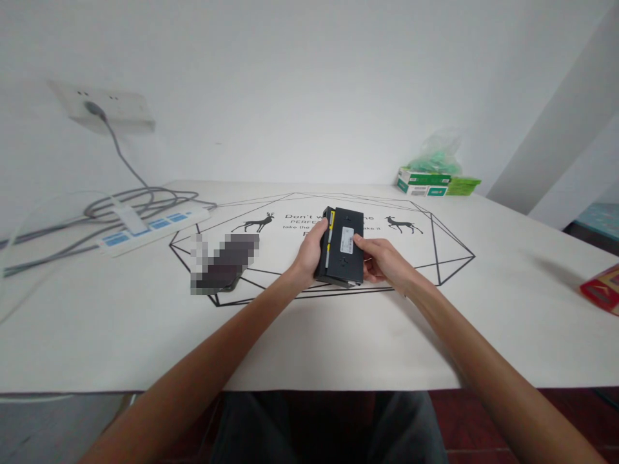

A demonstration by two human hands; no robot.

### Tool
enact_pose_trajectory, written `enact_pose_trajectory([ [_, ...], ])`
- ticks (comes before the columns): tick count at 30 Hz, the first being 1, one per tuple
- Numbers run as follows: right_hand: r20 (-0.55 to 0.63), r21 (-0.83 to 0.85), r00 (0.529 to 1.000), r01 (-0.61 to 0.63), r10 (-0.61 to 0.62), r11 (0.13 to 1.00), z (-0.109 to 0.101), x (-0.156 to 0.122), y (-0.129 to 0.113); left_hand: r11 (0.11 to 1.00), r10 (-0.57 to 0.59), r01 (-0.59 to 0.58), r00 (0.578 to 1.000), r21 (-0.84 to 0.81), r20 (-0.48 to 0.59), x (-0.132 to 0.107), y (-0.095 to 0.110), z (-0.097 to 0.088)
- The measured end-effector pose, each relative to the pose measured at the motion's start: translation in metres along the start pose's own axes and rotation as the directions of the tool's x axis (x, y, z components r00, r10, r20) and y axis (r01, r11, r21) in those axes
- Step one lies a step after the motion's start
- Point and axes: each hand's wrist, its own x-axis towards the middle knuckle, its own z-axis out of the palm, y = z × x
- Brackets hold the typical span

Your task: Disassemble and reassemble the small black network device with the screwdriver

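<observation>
Over the middle of the table, a flat black rectangular case [355, 264] is held between both hands. A white printed label is stuck to its upper face. Along its left side that face stands slightly apart from the rest, and yellow and silvery parts show in the gap. My left hand [309, 254] is closed around the case's left edge. On the right edge, my right hand [384, 258] grips with the thumb on top beside the label and the fingers partly hidden underneath. What kind of device it is I cannot tell.
A blurred-out dark flat object [229, 261] lies to the left. Behind it are a white power strip [157, 225] and coiled grey cables [120, 203]. Green and white boxes [423, 180] with a plastic bag stand at the back right. A red box [602, 288] sits at the right edge.
</observation>
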Motion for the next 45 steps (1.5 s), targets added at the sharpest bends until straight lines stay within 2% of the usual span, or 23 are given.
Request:
enact_pose_trajectory([
  [8, 0.034, 0.017, 0.999, -0.004, 0.004, 1.0, -0.0037, 0.0011, 0.003, 0.999, 0.02, -0.02, 1.0, 0.025, -0.01, -0.0031, -0.0006, 0.0005],
  [17, 0.019, 0.021, 1.0, 0.011, -0.011, 1.0, -0.0059, 0.0007, 0.0016, 0.997, -0.072, 0.071, 0.997, 0.01, 0.013, 0.0005, -0.0007, -0.0018],
  [33, -0.001, 0.063, 1.0, 0.014, -0.014, 0.998, -0.0064, -0.0008, -0.0006, 0.999, -0.02, 0.022, 0.999, -0.05, 0.043, 0.002, -0.0001, -0.0032],
  [39, 0.056, 0.048, 0.998, -0.021, 0.019, 0.999, -0.006, -0.0017, -0.0004, 0.999, -0.043, 0.044, 0.998, -0.028, 0.044, -0.0027, -0.0019, 0.0012],
  [45, 0.045, 0.047, 0.999, -0.015, 0.012, 0.999, -0.0054, -0.002, -0.001, 0.998, -0.052, 0.053, 0.998, -0.022, 0.034, -0.0017, -0.0021, -0.0005],
])
